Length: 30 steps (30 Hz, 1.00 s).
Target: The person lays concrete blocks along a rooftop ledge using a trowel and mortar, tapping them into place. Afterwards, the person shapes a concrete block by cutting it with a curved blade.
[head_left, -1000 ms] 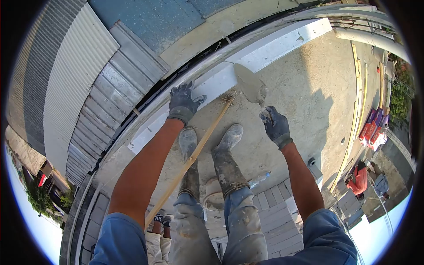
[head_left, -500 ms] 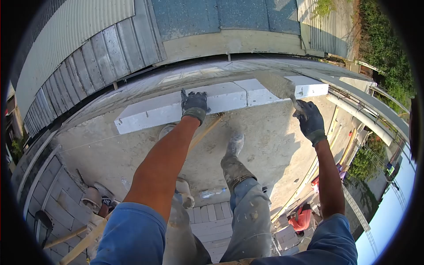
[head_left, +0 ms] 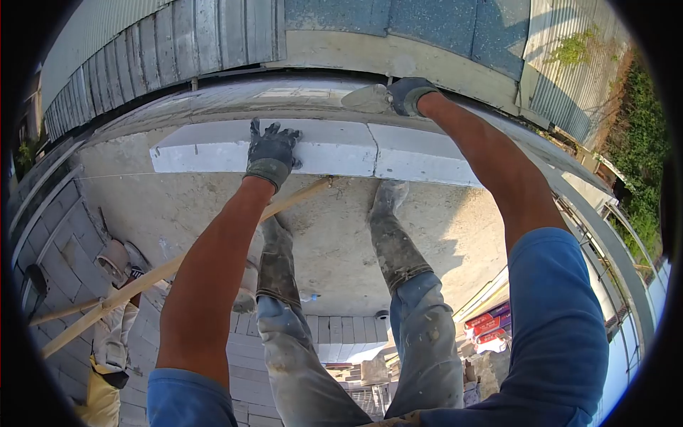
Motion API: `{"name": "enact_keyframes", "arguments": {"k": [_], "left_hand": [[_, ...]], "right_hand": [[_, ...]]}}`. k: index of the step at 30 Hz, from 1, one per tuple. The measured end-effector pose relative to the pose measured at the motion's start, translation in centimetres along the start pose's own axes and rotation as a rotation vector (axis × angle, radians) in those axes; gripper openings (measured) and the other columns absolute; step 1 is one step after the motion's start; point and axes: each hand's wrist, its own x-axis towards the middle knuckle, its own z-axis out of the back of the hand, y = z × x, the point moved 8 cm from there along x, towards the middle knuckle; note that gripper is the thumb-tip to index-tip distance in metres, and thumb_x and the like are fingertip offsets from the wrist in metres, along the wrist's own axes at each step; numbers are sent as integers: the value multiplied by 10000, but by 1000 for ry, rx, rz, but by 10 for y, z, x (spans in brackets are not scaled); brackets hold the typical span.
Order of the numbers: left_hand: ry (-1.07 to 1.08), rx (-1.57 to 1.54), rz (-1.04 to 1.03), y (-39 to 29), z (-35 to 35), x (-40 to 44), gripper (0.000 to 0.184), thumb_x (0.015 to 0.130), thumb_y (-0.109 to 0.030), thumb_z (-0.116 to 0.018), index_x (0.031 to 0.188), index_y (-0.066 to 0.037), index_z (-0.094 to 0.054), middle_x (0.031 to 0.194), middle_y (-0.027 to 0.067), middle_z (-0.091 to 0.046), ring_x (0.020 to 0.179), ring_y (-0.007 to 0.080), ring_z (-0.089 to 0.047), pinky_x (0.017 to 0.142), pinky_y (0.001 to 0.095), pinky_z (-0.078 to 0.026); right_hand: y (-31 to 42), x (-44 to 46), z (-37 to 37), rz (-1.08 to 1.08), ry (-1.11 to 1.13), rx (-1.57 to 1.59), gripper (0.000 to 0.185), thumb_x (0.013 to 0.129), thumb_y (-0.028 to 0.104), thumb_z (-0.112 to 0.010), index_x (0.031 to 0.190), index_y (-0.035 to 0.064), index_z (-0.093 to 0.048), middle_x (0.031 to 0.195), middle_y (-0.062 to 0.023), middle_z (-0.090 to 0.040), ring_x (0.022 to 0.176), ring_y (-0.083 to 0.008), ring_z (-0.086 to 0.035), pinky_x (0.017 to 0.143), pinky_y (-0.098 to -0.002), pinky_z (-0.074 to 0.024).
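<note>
A row of white lightweight blocks lies along the top of the wall. My left hand (head_left: pixel 273 151), in a dark glove, rests with fingers spread on the left block (head_left: pixel 206 146). A narrow joint separates it from the right block (head_left: pixel 420 153). Beyond the blocks' far edge, my gloved right hand (head_left: pixel 410 95) is closed around a trowel; its handle is mostly hidden in the grip. The trowel's grey blade (head_left: pixel 366 99) points left over the outer side of the wall.
A wooden pole (head_left: pixel 167 269) slants up toward the blocks from the lower left. My boots (head_left: pixel 388 203) stand on the concrete below. Corrugated roofing (head_left: pixel 206 35) lies beyond the wall. Metal railing (head_left: pixel 619 228) runs at right. A bucket (head_left: pixel 114 260) and red boxes (head_left: pixel 489 326) are lower down.
My right hand has swung the trowel left and outward, from above the right end of the row to past its far edge. My left hand stays on the left block as the view shifts.
</note>
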Motion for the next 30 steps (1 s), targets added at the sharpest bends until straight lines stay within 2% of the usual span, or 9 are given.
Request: {"name": "enact_keyframes", "arguments": {"k": [2, 9, 12, 16, 19, 22, 26, 28, 30], "left_hand": [[13, 22, -6, -2, 1, 0, 581, 794, -410, -709, 1336, -278, -546, 1365, -30, -560, 1360, 199, -413, 1191, 556, -60], [11, 12, 8, -4, 6, -3, 595, 772, -400, -730, 1328, -278, -554, 1370, -36, -556, 1366, 190, -406, 1188, 570, -58], [15, 32, 21, -5, 7, -1, 590, 773, -408, -730, 1323, -277, -560, 1364, -38, -561, 1366, 187, -405, 1189, 569, -58], [36, 19, 17, -4, 8, -2, 581, 773, -402, -733, 1315, -274, -566, 1353, -38, -570, 1364, 187, -407, 1193, 558, -58], [32, 5, 20, -5, 6, -1, 578, 768, -391, -738, 1309, -275, -571, 1344, -35, -576, 1360, 186, -411, 1194, 556, -53], [30, 1, 26, -3, 6, -1, 581, 759, -379, -745, 1305, -278, -574, 1337, -32, -581, 1356, 185, -416, 1193, 557, -48], [74, 48, 18, -4, 3, 2, 615, 780, -407, -734, 1348, -287, -531, 1394, -26, -539, 1372, 202, -405, 1172, 591, -38], [72, 43, 15, -3, 3, 1, 615, 781, -410, -733, 1349, -290, -530, 1394, -29, -539, 1372, 202, -407, 1172, 592, -39], [66, 38, 12, -4, 3, 2, 616, 781, -413, -731, 1350, -293, -529, 1394, -31, -539, 1371, 202, -408, 1171, 593, -39]], "right_hand": [[8, 7, -9, 3, -129, -48, 253, 786, 160, -599, 974, 67, -740, 1050, -188, -699, 956, -344, -686, 805, -434, -549], [53, 0, -8, 178, -171, -180, 230, 804, 118, -581, 960, 39, -731, 963, -173, -714, 905, -331, -699, 746, -436, -561], [50, -6, -19, 146, -217, -83, 216, 805, 119, -581, 932, 34, -733, 933, -187, -714, 888, -333, -702, 742, -435, -561], [35, -32, -21, 232, -267, -62, 290, 869, 190, -582, 1137, 98, -646, 1078, -166, -668, 969, -317, -667, 796, -435, -539], [13, -33, -38, 256, -191, -108, 337, 903, 279, -586, 1215, 152, -586, 1174, -144, -617, 1011, -308, -644, 809, -445, -522], [-7, -55, -49, 290, -237, -103, 360, 915, 336, -583, 1231, 165, -582, 1191, -136, -607, 1024, -304, -642, 816, -451, -514], [-14, -107, -44, 287, -284, -104, 388, 901, 280, -574, 1268, 155, -562, 1145, -134, -585, 971, -305, -632, 801, -458, -503], [0, -138, -38, 263, -207, -146, 403, 874, 230, -576, 1258, 109, -558, 1117, -147, -570, 919, -300, -625, 756, -466, -503], [18, -169, -25, 235, -296, -215, 339, 852, 166, -568, 1175, 64, -578, 1036, -145, -576, 870, -285, -624, 693, -447, -508]]}}
